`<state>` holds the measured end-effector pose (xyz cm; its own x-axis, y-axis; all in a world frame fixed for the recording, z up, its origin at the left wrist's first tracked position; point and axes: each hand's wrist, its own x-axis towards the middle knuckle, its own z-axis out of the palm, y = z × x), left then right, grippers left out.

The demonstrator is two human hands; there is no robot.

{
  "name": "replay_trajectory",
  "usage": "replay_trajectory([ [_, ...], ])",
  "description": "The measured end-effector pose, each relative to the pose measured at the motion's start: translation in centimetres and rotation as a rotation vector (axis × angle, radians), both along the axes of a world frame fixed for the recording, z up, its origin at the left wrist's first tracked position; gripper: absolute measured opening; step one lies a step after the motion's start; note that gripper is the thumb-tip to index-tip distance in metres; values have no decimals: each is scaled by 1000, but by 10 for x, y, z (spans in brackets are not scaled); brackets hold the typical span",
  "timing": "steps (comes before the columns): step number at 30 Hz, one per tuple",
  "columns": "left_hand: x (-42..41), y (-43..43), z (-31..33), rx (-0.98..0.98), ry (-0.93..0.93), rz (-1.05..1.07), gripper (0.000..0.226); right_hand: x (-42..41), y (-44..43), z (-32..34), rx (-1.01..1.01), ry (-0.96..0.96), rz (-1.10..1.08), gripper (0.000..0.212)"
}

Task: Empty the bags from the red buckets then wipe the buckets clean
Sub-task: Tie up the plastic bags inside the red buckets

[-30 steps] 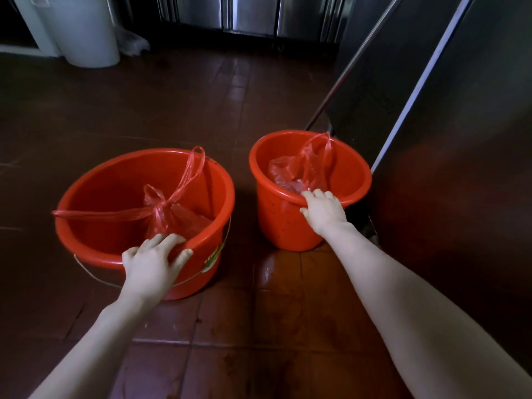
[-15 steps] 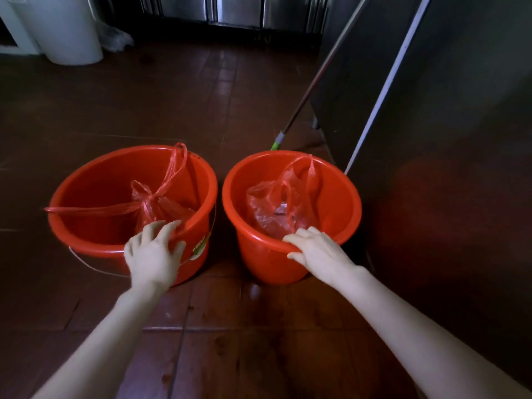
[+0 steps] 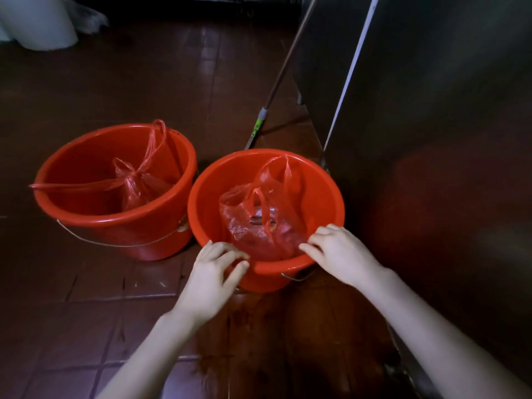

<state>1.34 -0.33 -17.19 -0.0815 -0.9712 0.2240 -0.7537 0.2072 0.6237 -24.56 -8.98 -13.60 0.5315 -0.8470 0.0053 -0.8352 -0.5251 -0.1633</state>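
- Left hand (image 3: pixel 214 272): fingers spread, at the right bucket's (image 3: pixel 325 180) near rim.
- Right hand (image 3: pixel 336 251): fingers loosely apart on that rim; grip apparently absent.
- Red bags (image 3: pixel 259 223) lie inside both buckets.

white bin (image 3: pixel 43 27) cut off at top edge; contents of right bag (image 3: pixel 259 223) indistinct

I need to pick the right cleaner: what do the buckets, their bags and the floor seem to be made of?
Both red buckets look like glossy moulded plastic, with sheen on the rims. The bags appear to be thin translucent red plastic film, crinkled. The floor seems to be dark glazed tile, with visible grout lines.
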Motion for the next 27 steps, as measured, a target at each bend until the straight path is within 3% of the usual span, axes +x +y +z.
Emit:
replay_trajectory([
  [7,19,8,11,6,-28,-30,21,-9,44,0,52,-121,111,32],
  [10,34,17,20,55,-58,-101,41,-10,70,4,179,-250,118,28],
  [16,48,32,34,181,-297,-188,63,-14,105,7,477,-390,119,26],
  [19,36,22,40,226,-381,-39,60,-17,80,1,283,-486,-106,20],
  [22,3,-3,43,233,-232,84,57,-14,36,1,159,-442,-440,48],
  [24,-23,-23,43,319,-194,108,61,-3,11,1,215,-451,-485,52],
  [27,-53,-40,36,319,-78,215,30,23,-3,-5,176,-483,-423,34],
])
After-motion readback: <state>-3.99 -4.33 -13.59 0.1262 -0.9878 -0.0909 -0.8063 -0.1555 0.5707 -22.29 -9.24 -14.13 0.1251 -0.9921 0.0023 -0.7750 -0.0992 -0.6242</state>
